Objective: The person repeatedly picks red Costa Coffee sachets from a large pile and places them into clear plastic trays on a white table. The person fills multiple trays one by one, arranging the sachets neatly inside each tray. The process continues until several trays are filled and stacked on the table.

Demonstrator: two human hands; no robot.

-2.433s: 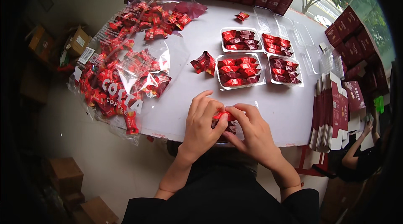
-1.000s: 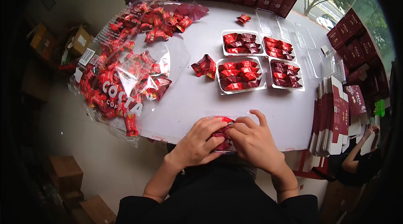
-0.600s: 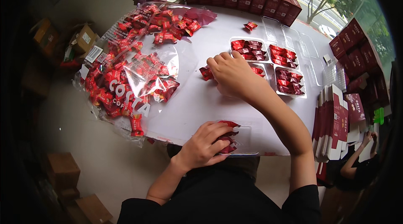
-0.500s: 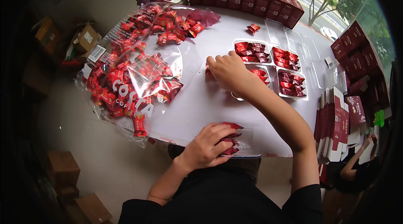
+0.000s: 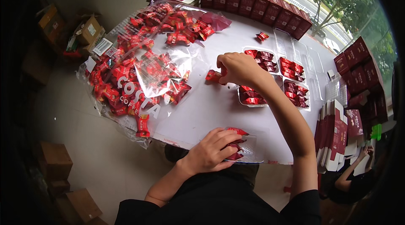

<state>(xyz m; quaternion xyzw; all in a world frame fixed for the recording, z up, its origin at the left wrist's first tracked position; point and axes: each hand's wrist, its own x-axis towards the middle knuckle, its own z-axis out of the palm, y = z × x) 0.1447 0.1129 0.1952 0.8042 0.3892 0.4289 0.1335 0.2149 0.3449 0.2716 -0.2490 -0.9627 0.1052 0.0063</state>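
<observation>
My left hand (image 5: 207, 151) curls over a clear plastic tray (image 5: 254, 145) at the table's front edge. Red and dark red wrapped packets (image 5: 237, 131) show beyond its fingertips; the palm hides the rest of the row. My right hand (image 5: 242, 69) is closed in a pinch at the right end of a red wrapped packet (image 5: 213, 76) low over the table; the fingers partly cover it. Right of that hand, filled trays stand grouped: a back one (image 5: 265, 59), a right one (image 5: 291, 68), a front right one (image 5: 296, 94), and a front left one (image 5: 253, 96) partly behind my forearm.
A big clear bag (image 5: 147, 73) spilling red packets covers the table's left. One loose packet (image 5: 262, 36) lies behind the trays. Dark red boxes (image 5: 253, 3) line the back edge. Flat cartons (image 5: 331, 134) and empty clear trays (image 5: 314, 62) are at right, with another person's arm (image 5: 350, 172) beyond.
The view has shifted slightly. My right hand has moved a little to the right of the red packet, showing more of it. My left hand stays on the tray.
</observation>
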